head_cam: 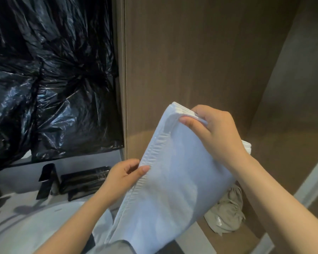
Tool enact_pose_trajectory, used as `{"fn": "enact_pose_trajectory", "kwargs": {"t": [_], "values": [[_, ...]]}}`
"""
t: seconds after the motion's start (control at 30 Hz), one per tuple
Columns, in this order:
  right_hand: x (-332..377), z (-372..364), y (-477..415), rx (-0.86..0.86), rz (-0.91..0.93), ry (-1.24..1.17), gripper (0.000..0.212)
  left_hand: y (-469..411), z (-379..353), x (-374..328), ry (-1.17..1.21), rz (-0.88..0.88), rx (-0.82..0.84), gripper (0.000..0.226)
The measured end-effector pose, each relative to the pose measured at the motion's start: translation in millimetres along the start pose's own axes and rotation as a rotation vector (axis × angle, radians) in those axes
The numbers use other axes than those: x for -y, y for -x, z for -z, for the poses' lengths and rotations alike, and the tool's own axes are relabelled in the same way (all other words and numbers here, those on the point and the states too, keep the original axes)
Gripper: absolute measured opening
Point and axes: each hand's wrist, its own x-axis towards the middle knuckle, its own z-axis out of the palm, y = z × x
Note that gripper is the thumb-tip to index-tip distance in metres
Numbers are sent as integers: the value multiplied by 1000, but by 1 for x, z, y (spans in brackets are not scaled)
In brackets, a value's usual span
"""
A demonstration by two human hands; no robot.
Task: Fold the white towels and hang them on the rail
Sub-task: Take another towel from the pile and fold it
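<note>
Left hand is closed in a pinch on the ribbed hem of the white towel, thumb on the near face and fingers curled behind the edge. The right hand is clamped over the upper corner, where several stacked layers are gathered. The towel is held up in the air between both hands, before a brown wooden panel and above a shelf where a crumpled grey cloth bag lies.

2 risks are judged likely. The layers at the upper corner could be let slip if the right grip is loosened or shifted — the fold would then fan open and need remaking. The left pinch is taken at 1 spot on the hem (how many layers are caught there cannot be told), so inner layers could sag toward 6 o'clock, where the lower end hangs unheld. No rail is seen, so a carry is probably needed, and the fold could be disturbed on the way.

The towel's long axis is laid from 7 o'clock up to 1 o'clock, tilted rather than plumb. The gathered corner is pointed to 1 o'clock and the hemmed long edge is turned toward 10 o'clock, facing black plastic sheeting.
</note>
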Motion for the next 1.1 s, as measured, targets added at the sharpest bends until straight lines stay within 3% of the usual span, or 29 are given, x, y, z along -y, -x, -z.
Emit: {"fn": "enact_pose_trajectory", "kwargs": {"t": [0.2, 0.4, 0.67, 1.1], "values": [[-27, -7, 21, -36, -190, -118, 45, 10, 0, 1, -123, -112, -139, 38], [-52, -32, 64, 12, -452, -250, 42, 14, 12, -1, -340, -80, 26, 34], [-85, -81, 174, 161, -737, -310, 48, 49, -26, 69, -299, 128, 278, 27], [-120, -80, 233, 141, -982, -106, 52, 28, -115, 128, -390, 144, 350, 25]]}}
